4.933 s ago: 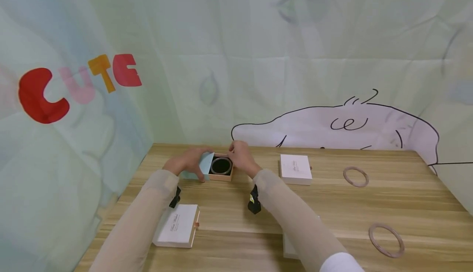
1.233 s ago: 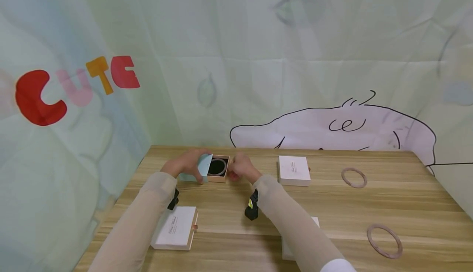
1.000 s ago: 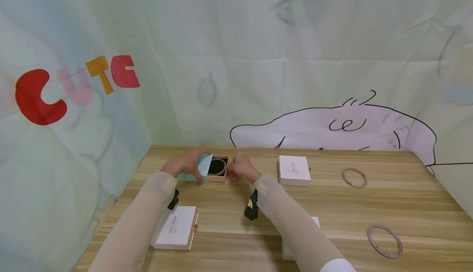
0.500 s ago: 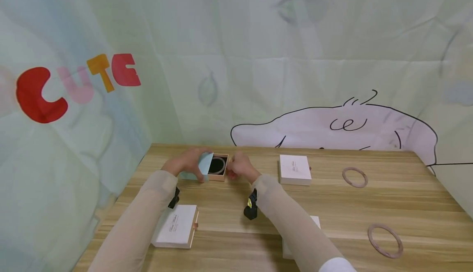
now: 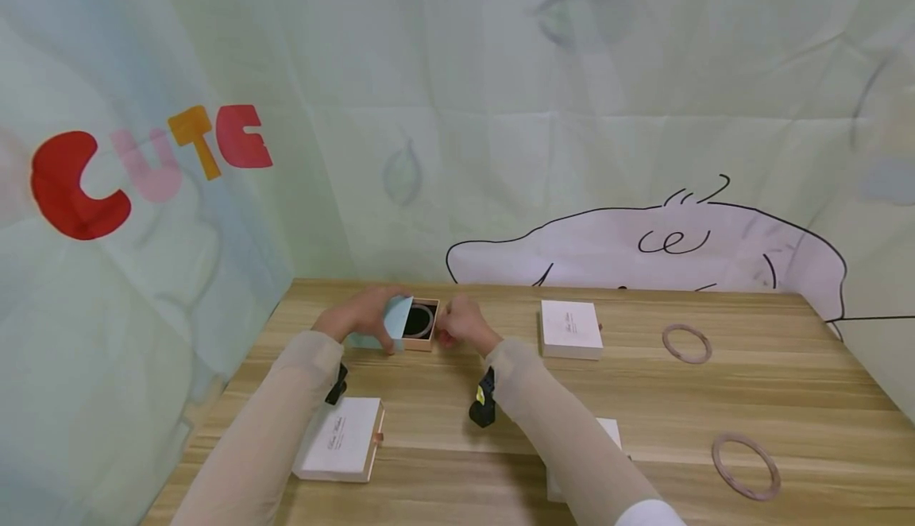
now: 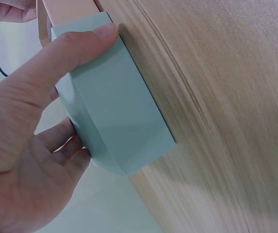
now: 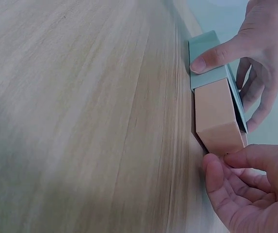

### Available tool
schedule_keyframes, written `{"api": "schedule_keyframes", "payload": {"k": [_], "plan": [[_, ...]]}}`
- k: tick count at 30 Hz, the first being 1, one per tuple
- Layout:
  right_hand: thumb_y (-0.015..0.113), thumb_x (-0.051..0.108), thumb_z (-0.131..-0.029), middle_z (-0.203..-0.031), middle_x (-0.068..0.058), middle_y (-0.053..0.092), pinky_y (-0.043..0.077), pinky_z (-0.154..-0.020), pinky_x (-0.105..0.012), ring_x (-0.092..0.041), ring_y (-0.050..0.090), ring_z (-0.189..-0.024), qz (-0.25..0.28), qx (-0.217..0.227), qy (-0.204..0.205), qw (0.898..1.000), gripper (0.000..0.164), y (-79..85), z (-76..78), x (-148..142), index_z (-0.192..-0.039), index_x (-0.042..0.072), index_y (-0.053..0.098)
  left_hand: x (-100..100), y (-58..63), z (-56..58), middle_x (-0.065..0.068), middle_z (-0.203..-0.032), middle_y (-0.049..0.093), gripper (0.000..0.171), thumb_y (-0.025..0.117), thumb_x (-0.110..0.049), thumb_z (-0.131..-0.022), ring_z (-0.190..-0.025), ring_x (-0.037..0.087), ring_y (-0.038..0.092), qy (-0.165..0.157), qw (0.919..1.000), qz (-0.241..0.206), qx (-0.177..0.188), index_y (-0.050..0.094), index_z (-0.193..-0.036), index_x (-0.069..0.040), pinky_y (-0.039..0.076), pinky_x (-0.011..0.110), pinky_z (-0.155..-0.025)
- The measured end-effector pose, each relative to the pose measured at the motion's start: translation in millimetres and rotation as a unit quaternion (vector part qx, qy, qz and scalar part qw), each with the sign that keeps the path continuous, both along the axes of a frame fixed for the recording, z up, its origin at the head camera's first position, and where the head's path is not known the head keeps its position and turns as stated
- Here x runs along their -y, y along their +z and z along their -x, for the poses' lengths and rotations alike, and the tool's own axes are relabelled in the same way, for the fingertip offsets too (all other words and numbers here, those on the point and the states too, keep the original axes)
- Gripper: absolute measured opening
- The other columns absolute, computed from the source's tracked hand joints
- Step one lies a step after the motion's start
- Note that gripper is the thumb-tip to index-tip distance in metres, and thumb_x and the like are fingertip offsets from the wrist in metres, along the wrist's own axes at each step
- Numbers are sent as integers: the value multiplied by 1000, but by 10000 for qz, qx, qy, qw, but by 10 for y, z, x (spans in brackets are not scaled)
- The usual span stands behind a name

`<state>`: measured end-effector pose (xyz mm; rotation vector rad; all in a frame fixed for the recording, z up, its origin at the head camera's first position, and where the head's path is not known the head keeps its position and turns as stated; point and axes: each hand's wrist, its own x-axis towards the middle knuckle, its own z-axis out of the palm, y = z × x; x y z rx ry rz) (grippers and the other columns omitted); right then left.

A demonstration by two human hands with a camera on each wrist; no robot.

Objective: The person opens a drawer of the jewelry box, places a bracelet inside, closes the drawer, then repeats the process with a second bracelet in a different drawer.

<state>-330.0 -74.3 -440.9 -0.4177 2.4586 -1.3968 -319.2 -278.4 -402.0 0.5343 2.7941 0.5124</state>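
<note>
My left hand (image 5: 360,315) grips the pale green sleeve (image 6: 114,97) of a gift box at the table's back left, thumb on the near side and fingers behind. Out of its right end sticks a peach drawer (image 7: 218,109) with a black lining. A grey-brown bangle (image 5: 431,321) lies in it, its left part under the sleeve. My right hand (image 5: 466,323) touches the drawer's outer end with thumb and loosely bent fingertips. Whether they pinch a pull tab there is hidden.
White lettered boxes stand at front left (image 5: 339,438) and back right (image 5: 570,327). Another white box (image 5: 609,429) is partly under my right forearm. Two bangles lie on the wooden table at right, one farther back (image 5: 668,343), one nearer (image 5: 774,474). Printed cloth hangs behind.
The drawer has slid left, further into the green sleeve, and my right hand has moved left with it, down from its upper corner. My left hand has stayed on the sleeve.
</note>
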Motion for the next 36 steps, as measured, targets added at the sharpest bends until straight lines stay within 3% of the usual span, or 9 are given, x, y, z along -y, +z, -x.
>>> {"api": "schedule_keyframes", "payload": {"k": [10,16,20,24,32,36], "plan": [[56,-9,-92,-54,-12,61,50,-48,-25,-15,58,-45,-12,-68,33,10000,33,-19,-5,30,-60,-8,61,10,-41,16,20,-133,55,96,95,-11,-60,-109,33,52,12,10000,-7,22,48,-143,1,46,48,-92],[55,-11,-90,-55,-17,62,50,-47,-26,-19,59,-45,48,-166,102,9998,39,-8,-19,41,-52,-1,53,16,-44,29,20,-133,55,97,95,-12,-60,-109,32,52,49,10000,24,1,48,-143,0,46,49,-92],[55,-12,-89,-58,-22,64,51,-47,-28,-24,61,-47,85,-213,130,9997,35,12,-40,42,-55,-6,56,27,-56,38,20,-133,55,97,96,-12,-60,-109,32,52,18,10000,45,-35,48,-143,0,46,48,-92],[55,-13,-87,-57,-20,63,51,-46,-27,-19,58,-44,211,-219,107,9995,27,-6,-39,50,-61,-13,62,33,-59,39,20,-132,55,96,95,-13,-60,-107,32,52,4,10000,30,-55,49,-143,0,46,48,-90],[55,-14,-86,-61,-25,65,48,-43,-24,-12,52,-40,344,-314,91,9989,24,-35,-39,66,-64,-18,63,18,-44,29,20,-134,54,97,95,-13,-61,-109,33,52,43,10000,60,-4,47,-144,0,46,49,-91],[54,-14,-86,-60,-24,64,47,-42,-23,-12,52,-40,358,-299,79,9989,26,-45,-37,78,-60,-14,60,18,-40,25,20,-133,54,96,95,-13,-61,-109,33,52,31,10000,69,-21,48,-144,-1,46,49,-91]]}}
